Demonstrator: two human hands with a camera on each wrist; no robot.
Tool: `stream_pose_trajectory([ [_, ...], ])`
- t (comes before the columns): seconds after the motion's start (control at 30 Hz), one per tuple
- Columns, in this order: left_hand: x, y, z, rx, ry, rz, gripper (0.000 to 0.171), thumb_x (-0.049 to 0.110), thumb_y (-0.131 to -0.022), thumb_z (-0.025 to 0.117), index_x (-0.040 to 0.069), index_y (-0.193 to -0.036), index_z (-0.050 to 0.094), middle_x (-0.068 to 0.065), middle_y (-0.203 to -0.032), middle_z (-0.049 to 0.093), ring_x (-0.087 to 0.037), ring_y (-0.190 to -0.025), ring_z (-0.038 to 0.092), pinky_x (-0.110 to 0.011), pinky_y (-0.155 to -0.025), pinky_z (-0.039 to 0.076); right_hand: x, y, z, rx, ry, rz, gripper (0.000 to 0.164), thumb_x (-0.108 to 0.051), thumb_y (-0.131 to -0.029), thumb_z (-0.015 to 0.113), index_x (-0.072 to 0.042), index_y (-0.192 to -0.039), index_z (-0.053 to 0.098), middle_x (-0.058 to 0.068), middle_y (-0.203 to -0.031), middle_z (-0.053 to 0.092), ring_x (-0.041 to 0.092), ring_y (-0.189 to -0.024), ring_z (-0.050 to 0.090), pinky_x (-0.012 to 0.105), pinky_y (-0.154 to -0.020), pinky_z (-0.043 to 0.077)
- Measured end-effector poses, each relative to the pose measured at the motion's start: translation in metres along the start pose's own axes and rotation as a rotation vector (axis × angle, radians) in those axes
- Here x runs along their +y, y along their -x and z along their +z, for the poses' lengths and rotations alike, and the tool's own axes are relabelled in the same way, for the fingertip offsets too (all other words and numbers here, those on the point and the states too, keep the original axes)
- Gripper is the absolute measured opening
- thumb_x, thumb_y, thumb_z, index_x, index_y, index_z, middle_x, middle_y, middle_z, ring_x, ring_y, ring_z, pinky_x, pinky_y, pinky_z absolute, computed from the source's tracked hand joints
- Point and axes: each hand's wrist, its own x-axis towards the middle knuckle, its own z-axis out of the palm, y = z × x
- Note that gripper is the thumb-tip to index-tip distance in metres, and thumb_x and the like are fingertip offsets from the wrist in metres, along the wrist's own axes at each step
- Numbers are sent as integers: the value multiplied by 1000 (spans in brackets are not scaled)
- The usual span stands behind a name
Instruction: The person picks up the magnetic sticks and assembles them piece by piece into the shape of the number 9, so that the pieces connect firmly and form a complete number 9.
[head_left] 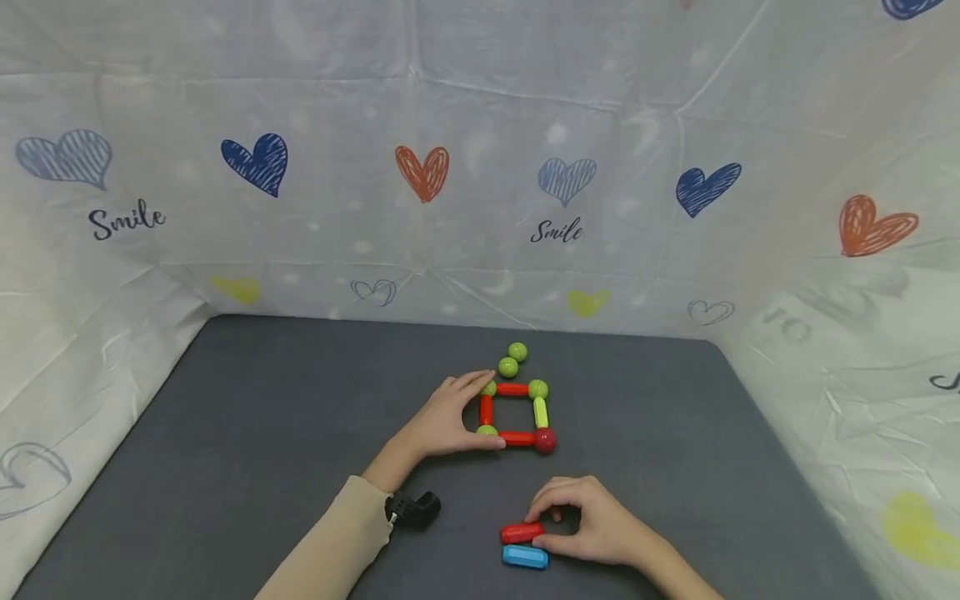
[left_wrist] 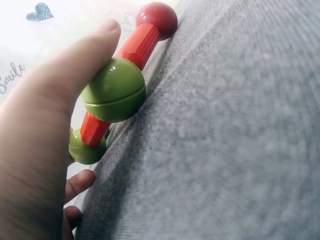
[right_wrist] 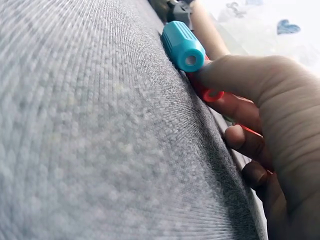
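Observation:
A square [head_left: 513,438] of magnetic rods and balls lies flat on the dark table. Three sides are red rods and the right one is a yellow-green rod [head_left: 540,412]; a red ball [head_left: 545,441] forms the near right corner, green balls the others. My left hand [head_left: 438,421] holds its left side, thumb along the near green ball [left_wrist: 115,92] and fingertips at the far one [left_wrist: 87,147]. Nearer to me, my right hand [head_left: 592,523] pinches the right end of a loose red rod [head_left: 519,533] between thumb and index finger. A blue rod [right_wrist: 182,45] lies right beside it.
Two loose green balls [head_left: 508,367] sit just beyond the square. A black strap device [head_left: 414,509] is on the left wrist. White sheeting [head_left: 480,233] printed with hearts surrounds the back and sides of the table [head_left: 315,392].

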Motion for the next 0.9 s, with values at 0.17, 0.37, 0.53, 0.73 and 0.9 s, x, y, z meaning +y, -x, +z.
stream_pose_trajectory([
  [0.17, 0, -1, 1, 1, 0, 4, 111, 71, -79, 81, 26, -169, 34, 0, -171, 36, -32, -144, 43, -61, -114, 41, -2, 0, 0, 44, -3, 32, 21, -11, -91, 86, -22, -107, 78, -4, -100, 76, 9, -75, 64, 24, -64, 55],
  [0.37, 1, -1, 1, 3, 7, -3, 110, 72, -80, 80, 26, -168, 35, 0, -170, 37, -33, -143, 43, -61, -115, 40, -6, 1, -3, 247, 91, 139, 23, -12, -91, 87, -27, -105, 78, -8, -94, 73, 8, -67, 57, 23, -57, 48],
  [0.53, 1, 0, 0, -8, 4, -4, 110, 72, -80, 80, 26, -169, 34, 1, -170, 36, -32, -144, 42, -61, -117, 39, -7, 7, -9, 480, 221, 318, 27, -6, -85, 89, -27, -98, 77, -12, -72, 59, 3, -57, 47, 21, -49, 39],
  [0.73, 2, 2, -3, 1, 27, 8, 108, 67, -81, 82, 23, -168, 36, 0, -170, 36, -37, -148, 40, -65, -118, 35, -5, 13, -15, 633, 248, 528, 24, -1, -84, 87, -20, -94, 77, -8, -61, 51, 2, -49, 40, 23, -46, 36],
  [0.9, 2, 1, -3, -16, 34, 5, 108, 66, -82, 83, 24, -168, 34, -1, -171, 35, -41, -153, 35, -66, -120, 31, -5, 13, -14, 626, 251, 581, 22, -1, -85, 87, -18, -94, 77, -7, -59, 51, 3, -47, 39, 23, -46, 35],
])
